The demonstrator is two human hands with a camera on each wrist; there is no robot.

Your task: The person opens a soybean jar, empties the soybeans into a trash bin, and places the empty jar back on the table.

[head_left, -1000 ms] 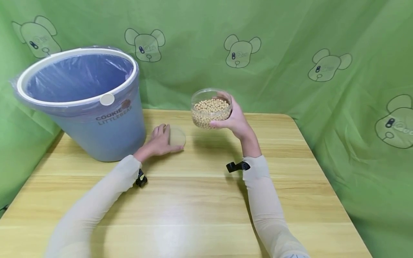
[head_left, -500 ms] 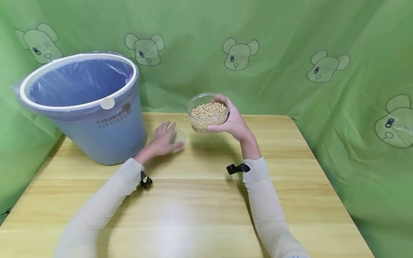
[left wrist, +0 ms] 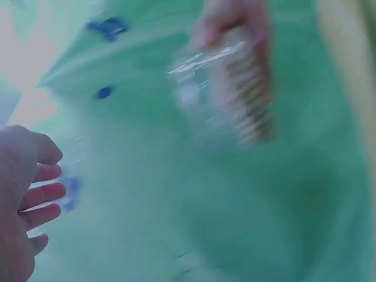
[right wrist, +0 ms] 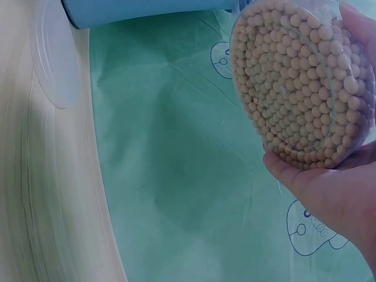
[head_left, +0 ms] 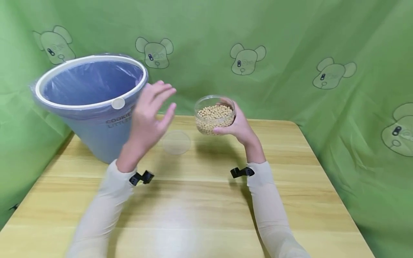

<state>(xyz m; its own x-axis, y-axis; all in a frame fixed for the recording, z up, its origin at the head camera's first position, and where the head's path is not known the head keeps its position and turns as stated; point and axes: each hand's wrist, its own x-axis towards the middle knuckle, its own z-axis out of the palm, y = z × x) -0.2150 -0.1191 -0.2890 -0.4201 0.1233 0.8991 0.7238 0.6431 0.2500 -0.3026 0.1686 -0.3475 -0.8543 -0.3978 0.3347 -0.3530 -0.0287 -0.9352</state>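
My right hand [head_left: 240, 125] grips a clear round plastic tub [head_left: 214, 118] from its right side and holds it above the table, tilted a little. Small beige balls that look like soybeans [right wrist: 296, 88] fill the lower part of the tub. My left hand [head_left: 146, 116] is raised in front of the bin with fingers spread and holds nothing. Below and right of it, a translucent round lid [head_left: 176, 142] lies flat on the table. In the left wrist view the tub [left wrist: 202, 100] is blurred.
A blue bin [head_left: 103, 136] with a white rim and a clear plastic liner stands at the back left of the wooden table [head_left: 200, 200]. Green cloth [head_left: 200, 53] with bear drawings hangs behind and to the right.
My left hand has let go of the lid and risen off the table towards the bin's rim. The lid stays on the table; my right hand still holds the tub in about the same place.
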